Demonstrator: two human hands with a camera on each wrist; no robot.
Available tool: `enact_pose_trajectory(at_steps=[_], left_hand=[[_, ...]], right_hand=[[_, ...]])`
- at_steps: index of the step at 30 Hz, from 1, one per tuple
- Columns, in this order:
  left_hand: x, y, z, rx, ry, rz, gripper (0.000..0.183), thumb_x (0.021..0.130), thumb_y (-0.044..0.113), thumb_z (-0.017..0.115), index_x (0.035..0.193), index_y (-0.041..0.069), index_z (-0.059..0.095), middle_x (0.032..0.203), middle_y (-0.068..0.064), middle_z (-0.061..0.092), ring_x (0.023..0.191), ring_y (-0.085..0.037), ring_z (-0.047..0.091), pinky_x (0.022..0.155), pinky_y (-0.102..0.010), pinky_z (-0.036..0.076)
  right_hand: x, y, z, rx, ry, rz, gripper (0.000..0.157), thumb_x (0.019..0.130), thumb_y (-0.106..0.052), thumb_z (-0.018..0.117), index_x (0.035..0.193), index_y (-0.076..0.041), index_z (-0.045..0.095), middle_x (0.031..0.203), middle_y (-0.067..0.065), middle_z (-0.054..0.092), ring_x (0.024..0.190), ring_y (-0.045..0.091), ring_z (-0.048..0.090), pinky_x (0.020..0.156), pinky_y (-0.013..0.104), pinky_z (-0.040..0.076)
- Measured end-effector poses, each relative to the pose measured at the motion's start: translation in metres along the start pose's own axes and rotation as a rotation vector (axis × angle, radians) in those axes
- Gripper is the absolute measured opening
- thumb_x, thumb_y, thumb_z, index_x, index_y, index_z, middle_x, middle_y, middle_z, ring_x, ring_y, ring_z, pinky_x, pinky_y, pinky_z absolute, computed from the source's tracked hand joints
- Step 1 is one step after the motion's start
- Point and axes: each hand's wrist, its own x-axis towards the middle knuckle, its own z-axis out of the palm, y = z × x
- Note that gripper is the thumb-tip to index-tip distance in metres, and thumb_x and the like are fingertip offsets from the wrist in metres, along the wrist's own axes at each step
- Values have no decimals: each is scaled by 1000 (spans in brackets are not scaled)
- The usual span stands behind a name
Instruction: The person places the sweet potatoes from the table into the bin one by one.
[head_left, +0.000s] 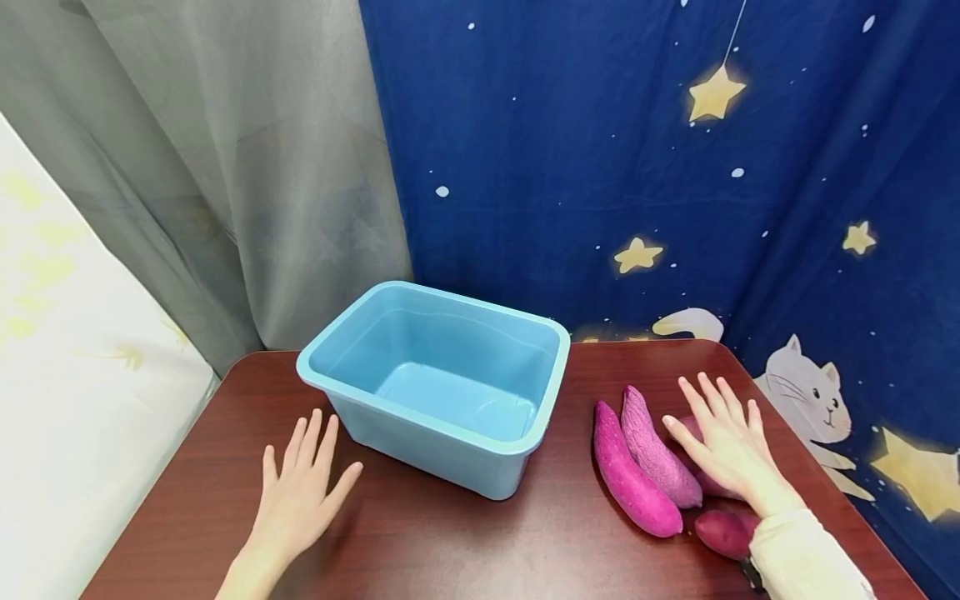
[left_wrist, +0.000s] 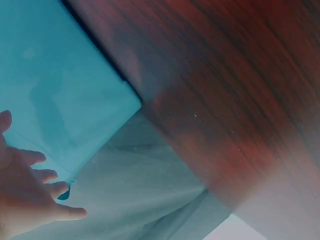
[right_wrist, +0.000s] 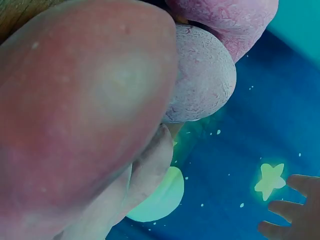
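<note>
A light blue plastic tub [head_left: 433,429] stands on the brown table, its inside bare. My left hand [head_left: 295,487] hovers palm down at the front left of the tub, fingers spread and holding nothing; the left wrist view has these fingers [left_wrist: 42,175] beside the tub's wall. To the right lie several purple sweet potatoes: a smooth bright one [head_left: 633,479], a wrinkled one [head_left: 656,450], a partly covered one [head_left: 693,429] and a short dark one [head_left: 723,533]. Over the covered one, my right hand [head_left: 731,446] spreads its fingers, empty. A sweet potato [right_wrist: 90,90] looms large in the right wrist view.
The wood-grain table [head_left: 450,542] has rounded far corners. Behind it hang a grey curtain [head_left: 315,167] and a dark blue curtain [head_left: 540,150] with stars and a cat. A white patterned cloth [head_left: 75,333] lies along the left side.
</note>
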Motion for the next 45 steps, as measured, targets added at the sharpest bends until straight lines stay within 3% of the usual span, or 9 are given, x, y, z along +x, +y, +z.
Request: enact_pose_trajectory(at_steps=[7, 10, 15, 19, 29, 40, 45], left_hand=[[11, -1, -12, -42, 235, 91, 59, 82, 33, 58, 130, 3, 41, 131, -17, 37, 115, -35, 36, 88, -56, 24], [18, -1, -22, -58, 300, 122, 53, 79, 29, 60, 125, 4, 47, 126, -16, 43, 110, -34, 41, 86, -53, 28], [31, 2, -39, -84, 350, 164, 48, 78, 27, 61, 119, 5, 53, 119, -13, 50, 107, -32, 45, 86, -49, 30], [42, 5, -50, -81, 347, 197, 43, 79, 28, 60, 117, 6, 56, 115, -12, 53, 106, -30, 45, 87, -48, 29], [55, 10, -58, -11, 225, 179, 32, 83, 34, 57, 103, 11, 65, 104, -7, 59, 98, -28, 51, 86, -49, 28], [58, 9, -60, 24, 206, 195, 30, 83, 36, 56, 97, 12, 67, 100, -5, 60, 93, -28, 53, 83, -46, 32], [57, 10, -61, 30, 196, 195, 30, 83, 35, 56, 97, 12, 67, 100, -6, 60, 92, -29, 53, 82, -47, 32]], right_hand=[[6, -4, -6, 11, 79, -53, 57, 87, -40, 50, 130, -4, 39, 130, 23, 34, 125, 37, 19, 97, 57, 4], [11, -7, -10, 19, 122, -85, 53, 85, -37, 54, 126, -5, 44, 127, 21, 39, 119, 37, 29, 94, 56, 16], [19, -12, -14, 9, 155, -138, 47, 82, -34, 59, 119, -6, 52, 119, 17, 49, 108, 36, 42, 85, 53, 32], [25, -18, -14, -8, 99, -143, 43, 83, -35, 59, 117, -8, 54, 112, 15, 54, 101, 34, 48, 78, 53, 37], [28, -36, 0, -50, -110, -196, 47, 76, -37, 66, 112, -7, 58, 101, 14, 60, 89, 30, 57, 69, 49, 46], [21, -56, 26, -131, -134, -332, 47, 70, -43, 69, 100, -8, 60, 87, 7, 59, 73, 24, 58, 60, 39, 48], [17, -64, 36, -163, -131, -342, 56, 67, -43, 71, 105, -4, 58, 92, 11, 58, 74, 27, 58, 58, 39, 47]])
